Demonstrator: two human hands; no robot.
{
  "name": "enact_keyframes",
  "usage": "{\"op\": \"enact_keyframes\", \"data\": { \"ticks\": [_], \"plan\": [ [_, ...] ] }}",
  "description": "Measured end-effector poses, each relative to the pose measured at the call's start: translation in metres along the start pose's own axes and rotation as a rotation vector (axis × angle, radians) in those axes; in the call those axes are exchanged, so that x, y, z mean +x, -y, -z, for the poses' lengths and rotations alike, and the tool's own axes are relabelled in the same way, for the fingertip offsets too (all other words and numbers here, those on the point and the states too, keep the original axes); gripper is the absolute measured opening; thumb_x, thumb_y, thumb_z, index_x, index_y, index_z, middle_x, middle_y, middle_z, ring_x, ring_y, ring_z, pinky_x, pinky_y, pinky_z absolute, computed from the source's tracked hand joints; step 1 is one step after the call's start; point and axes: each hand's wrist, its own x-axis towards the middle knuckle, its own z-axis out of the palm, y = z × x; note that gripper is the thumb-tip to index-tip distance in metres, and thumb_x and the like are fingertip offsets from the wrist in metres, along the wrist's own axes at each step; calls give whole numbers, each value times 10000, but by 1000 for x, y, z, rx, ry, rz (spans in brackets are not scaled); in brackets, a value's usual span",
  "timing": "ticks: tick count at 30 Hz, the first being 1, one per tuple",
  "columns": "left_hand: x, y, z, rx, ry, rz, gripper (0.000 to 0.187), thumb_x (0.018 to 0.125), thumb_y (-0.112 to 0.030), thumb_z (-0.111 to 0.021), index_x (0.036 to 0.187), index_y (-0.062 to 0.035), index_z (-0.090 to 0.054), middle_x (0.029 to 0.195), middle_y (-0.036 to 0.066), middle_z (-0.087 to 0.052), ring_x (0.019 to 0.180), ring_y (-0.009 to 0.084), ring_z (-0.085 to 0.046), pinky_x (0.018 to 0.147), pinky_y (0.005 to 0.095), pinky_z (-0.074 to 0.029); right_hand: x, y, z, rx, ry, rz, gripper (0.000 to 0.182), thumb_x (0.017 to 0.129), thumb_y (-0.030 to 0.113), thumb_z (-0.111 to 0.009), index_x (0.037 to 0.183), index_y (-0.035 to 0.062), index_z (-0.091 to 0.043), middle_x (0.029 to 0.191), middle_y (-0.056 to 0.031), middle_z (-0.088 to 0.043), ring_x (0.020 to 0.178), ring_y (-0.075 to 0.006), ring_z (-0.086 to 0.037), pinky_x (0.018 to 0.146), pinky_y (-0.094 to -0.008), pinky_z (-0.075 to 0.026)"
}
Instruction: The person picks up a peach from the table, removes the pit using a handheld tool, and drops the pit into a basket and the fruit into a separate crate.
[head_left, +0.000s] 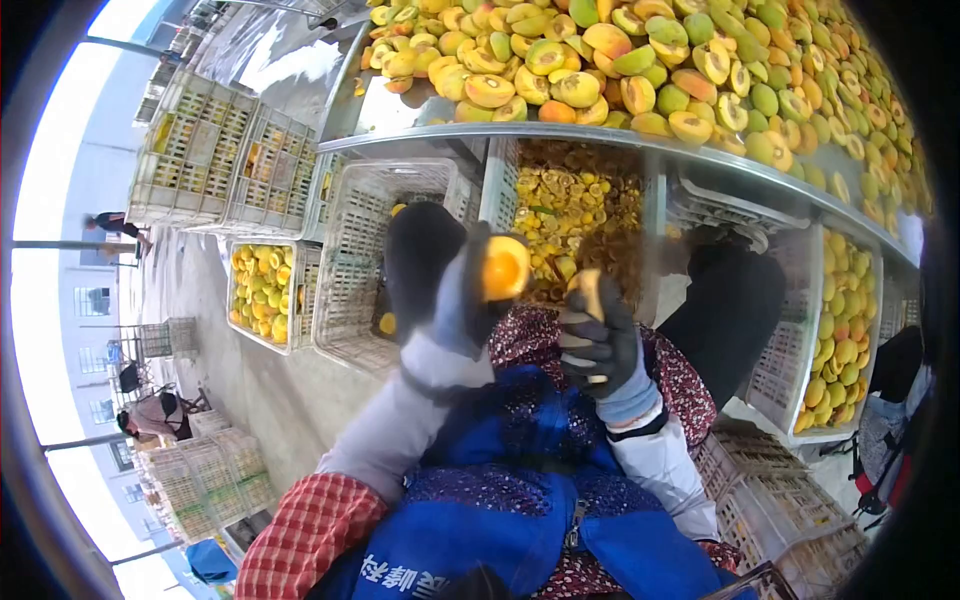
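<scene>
A cut fruit half [506, 269] is gripped in the gloved L hand [468, 305], cut face showing, held just in front of the crate [499, 185] of fruit bits, below the metal table [575, 131]; a small pale item [591, 295], too blurred to ID, is gripped in the R hand [604, 345]. The half is prob. light, fairly soft, easily bruised & slippery w/ juice at the cut face, so it's best held by the skin side, w/ fingers cupped around & min. pressure on the rim.
</scene>
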Motion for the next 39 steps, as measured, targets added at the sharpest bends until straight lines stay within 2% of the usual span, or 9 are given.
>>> {"op": "enact_keyframes", "data": {
  "ticks": [1,3,5,9,14,21,27,33,39],
  "plan": [
    [-10,-24,5,-2,14,-72,391,887,-357,-526,1015,12,-558,845,96,-609,734,174,-593,643,266,-479,3,2,20,-16,-317,4,439,913,501,-376,992,98,-531,636,17,-443,449,-74,-360,329,-189,-304],
    [13,-26,66,879,-96,-990,385,870,-313,-544,1073,14,-532,912,144,-590,839,225,-586,709,321,-486,3,-5,26,-129,-275,-27,436,891,524,-413,899,110,-552,621,19,-442,435,-69,-351,333,-182,-284],
    [1,-64,110,1335,-319,-1044,392,838,-297,-567,1098,-5,-542,987,188,-564,914,300,-564,774,374,-476,3,-8,14,-399,-412,-2,423,881,531,-432,870,119,-528,605,21,-435,427,-67,-354,327,-190,-279],
    [5,-114,163,1623,-835,-542,382,805,-331,-599,1041,-31,-596,1038,198,-565,943,352,-548,833,391,-439,5,-2,8,-486,-480,121,404,873,526,-460,859,124,-504,586,33,-414,429,-67,-363,332,-189,-283],
    [82,-110,24,1485,-322,-603,342,803,-318,-606,1022,-55,-605,890,159,-641,898,322,-603,788,373,-462,17,8,8,-599,-581,205,422,858,545,-473,868,124,-499,581,44,-404,445,-71,-377,361,-194,-301],
    [253,-123,-33,1792,-370,-433,734,652,-436,-720,1155,30,-459,1089,244,-552,1028,370,-529,858,389,-428,18,25,19,-611,-694,324,424,862,544,-466,869,122,-502,574,35,-433,441,-71,-410,365,-195,-314],
    [187,-108,-16,1489,44,-977,548,664,-114,-706,1147,1,-475,1033,169,-554,946,262,-553,833,339,-449,26,46,2,-717,-636,457,360,895,465,-468,914,108,-512,571,25,-438,435,-82,-424,363,-203,-334],
    [62,-51,-35,821,433,-362,598,719,-35,-669,1249,24,-398,1173,122,-510,1106,204,-485,945,328,-385,51,40,-15,-905,-563,729,189,902,247,-526,999,93,-478,569,13,-458,404,-76,-423,342,-203,-333],
    [33,-4,-43,230,162,-246,501,904,-348,-480,1245,12,-411,1135,117,-532,1050,193,-517,896,297,-410,54,14,-14,-636,-567,584,177,891,254,-557,993,140,-467,572,21,-447,367,-49,-373,310,-188,-279]
  ]
}}
